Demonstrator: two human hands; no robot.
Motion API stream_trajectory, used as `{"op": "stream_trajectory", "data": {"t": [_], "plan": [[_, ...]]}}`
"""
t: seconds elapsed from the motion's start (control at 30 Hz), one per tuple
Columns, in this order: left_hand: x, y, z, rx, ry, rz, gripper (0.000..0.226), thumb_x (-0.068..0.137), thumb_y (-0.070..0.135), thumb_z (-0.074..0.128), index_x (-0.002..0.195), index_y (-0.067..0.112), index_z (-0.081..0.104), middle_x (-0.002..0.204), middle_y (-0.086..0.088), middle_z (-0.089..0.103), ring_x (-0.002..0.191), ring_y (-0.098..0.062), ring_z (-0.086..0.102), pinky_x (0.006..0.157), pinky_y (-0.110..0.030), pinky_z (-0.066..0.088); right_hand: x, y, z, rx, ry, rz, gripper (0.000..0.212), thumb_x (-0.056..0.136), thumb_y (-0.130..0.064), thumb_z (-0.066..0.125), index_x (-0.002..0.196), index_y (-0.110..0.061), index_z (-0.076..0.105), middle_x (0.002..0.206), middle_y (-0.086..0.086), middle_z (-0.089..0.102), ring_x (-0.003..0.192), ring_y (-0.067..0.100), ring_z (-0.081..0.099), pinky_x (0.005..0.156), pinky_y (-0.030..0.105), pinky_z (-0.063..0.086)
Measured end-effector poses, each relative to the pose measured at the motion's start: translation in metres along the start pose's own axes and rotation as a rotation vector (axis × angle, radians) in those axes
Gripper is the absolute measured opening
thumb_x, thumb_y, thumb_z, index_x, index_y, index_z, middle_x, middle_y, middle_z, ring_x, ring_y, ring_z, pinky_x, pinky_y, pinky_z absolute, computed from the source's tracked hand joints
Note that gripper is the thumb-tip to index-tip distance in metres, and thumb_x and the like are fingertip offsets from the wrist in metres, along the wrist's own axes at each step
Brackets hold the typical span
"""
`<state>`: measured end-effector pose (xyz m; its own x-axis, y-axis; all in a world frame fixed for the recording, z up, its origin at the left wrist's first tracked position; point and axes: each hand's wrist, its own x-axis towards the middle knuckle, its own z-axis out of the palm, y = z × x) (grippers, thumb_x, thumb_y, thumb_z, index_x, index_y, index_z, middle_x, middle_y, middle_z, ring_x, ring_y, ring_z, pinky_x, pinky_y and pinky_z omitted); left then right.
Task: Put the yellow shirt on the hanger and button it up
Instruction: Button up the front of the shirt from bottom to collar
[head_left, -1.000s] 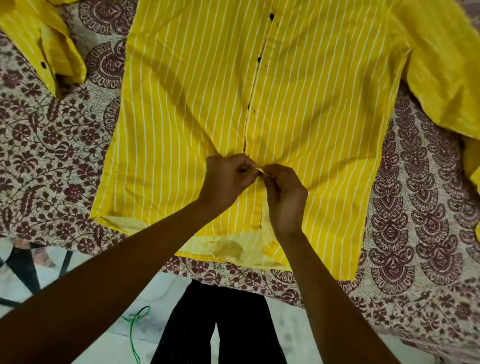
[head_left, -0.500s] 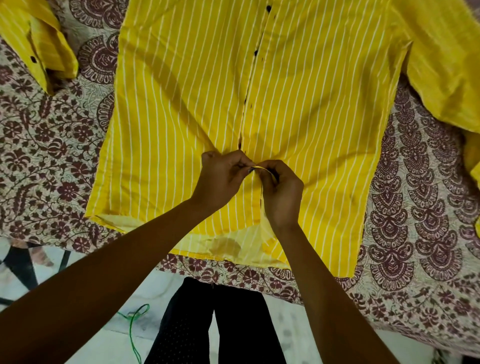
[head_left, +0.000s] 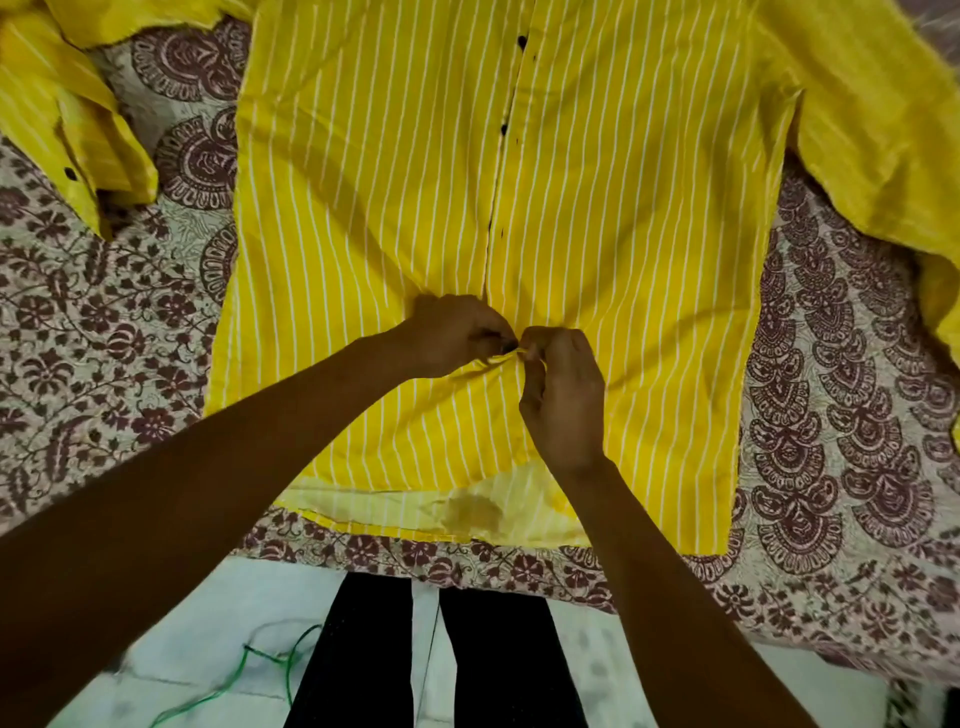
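The yellow shirt (head_left: 623, 218) with thin white stripes lies flat, front up, on a patterned bedspread (head_left: 104, 322). Small black buttons run down its centre placket; the upper ones look closed. My left hand (head_left: 452, 335) and my right hand (head_left: 563, 395) meet low on the placket, each pinching an edge of the fabric around a dark button between the fingertips. One sleeve (head_left: 67, 130) is folded at the far left, the other (head_left: 878, 119) spreads to the right. No hanger shows; the collar is out of frame.
The bed's near edge runs below the shirt hem, which has a brownish stain (head_left: 472, 512). Below it are pale floor tiles, my dark trouser legs (head_left: 431, 654) and a green cord (head_left: 249, 670) on the floor.
Both hands stay pinched at the same low button on the placket. The fabric there has bunched up more, and my view has shifted slightly.
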<state>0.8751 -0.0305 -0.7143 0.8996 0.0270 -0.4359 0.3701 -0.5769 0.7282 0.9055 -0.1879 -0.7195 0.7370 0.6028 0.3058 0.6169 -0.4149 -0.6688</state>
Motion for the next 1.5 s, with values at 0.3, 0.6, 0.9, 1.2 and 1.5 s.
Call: {"op": "stream_trajectory", "data": {"t": [0.3, 0.6, 0.9, 1.2, 1.5], "plan": [[-0.027, -0.011, 0.012, 0.411, 0.463, 0.254, 0.023, 0.089, 0.031, 0.045, 0.100, 0.027, 0.065, 0.104, 0.006, 0.068, 0.108, -0.016, 0.051, 0.088, -0.036, 0.020, -0.016, -0.028, 0.008, 0.236, -0.199, 0.372, 0.016, 0.082, -0.016, 0.067, 0.085, -0.019, 0.051, 0.072, 0.003, 0.063, 0.061, 0.012, 0.058, 0.058, 0.027, 0.046], [-0.139, -0.133, 0.011, 0.823, -0.030, 0.572, 0.068, 0.083, 0.072, 0.037, 0.136, 0.029, 0.043, 0.147, -0.016, 0.036, 0.136, -0.035, 0.032, 0.105, -0.056, 0.029, -0.042, -0.018, -0.014, 0.008, -0.043, 0.997, 0.022, 0.087, -0.032, 0.064, 0.081, -0.011, 0.068, 0.070, 0.005, 0.067, 0.067, 0.020, 0.065, 0.066, 0.038, 0.051], [-0.182, -0.140, -0.006, 0.511, -0.021, 0.391, 0.043, 0.091, 0.066, 0.018, 0.091, 0.040, 0.052, 0.091, 0.024, 0.051, 0.085, -0.001, 0.054, 0.080, -0.020, 0.042, -0.040, -0.072, -0.017, -0.357, -0.631, 0.650, 0.043, 0.082, -0.050, 0.061, 0.114, -0.023, 0.054, 0.090, 0.005, 0.068, 0.086, 0.029, 0.064, 0.064, 0.032, 0.043], [-0.194, -0.168, -0.051, 0.680, -0.065, 0.598, 0.039, 0.091, 0.051, 0.041, 0.107, 0.019, 0.056, 0.107, -0.005, 0.060, 0.101, -0.020, 0.049, 0.086, -0.035, 0.036, -0.052, -0.096, -0.007, -0.247, -0.638, 0.833, 0.036, 0.084, -0.054, 0.059, 0.103, -0.024, 0.061, 0.093, -0.004, 0.066, 0.085, 0.014, 0.062, 0.064, 0.025, 0.044], [-0.192, -0.160, -0.049, 0.617, -0.138, 0.521, 0.020, 0.072, 0.025, 0.048, 0.092, 0.023, 0.047, 0.082, 0.002, 0.062, 0.073, -0.016, 0.057, 0.067, -0.027, 0.038, -0.054, -0.076, 0.011, -0.259, -0.690, 0.565, 0.029, 0.076, -0.041, 0.070, 0.080, -0.021, 0.049, 0.075, -0.005, 0.052, 0.073, 0.018, 0.052, 0.052, 0.026, 0.028]]}}
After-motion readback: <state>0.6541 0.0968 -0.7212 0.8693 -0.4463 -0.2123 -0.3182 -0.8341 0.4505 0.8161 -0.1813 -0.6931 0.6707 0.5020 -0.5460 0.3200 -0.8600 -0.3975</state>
